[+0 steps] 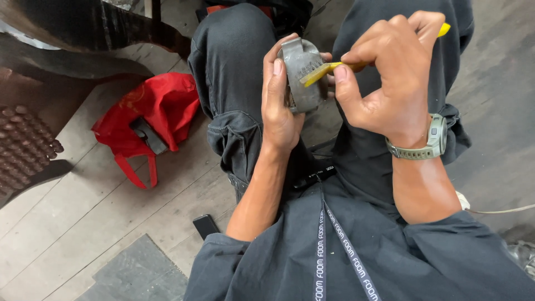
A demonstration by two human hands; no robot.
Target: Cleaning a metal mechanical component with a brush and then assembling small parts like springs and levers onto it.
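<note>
A: What was held?
B: A grey metal part (301, 75) at 12 o'clock was gripped by the left hand (280, 108).
A: And at 2 o'clock?
B: A yellow tool (323, 71) was pinched by the right hand (390, 78), its tip touching the part.

A crumpled red bag (146, 114) with a grey strap lies on the wooden plank floor (83, 223). Below and right of the bag rests a small black phone (205, 226); left of the bag sits a brown studded mat (22, 146), and below it a grey floor mat (136, 274).
</note>
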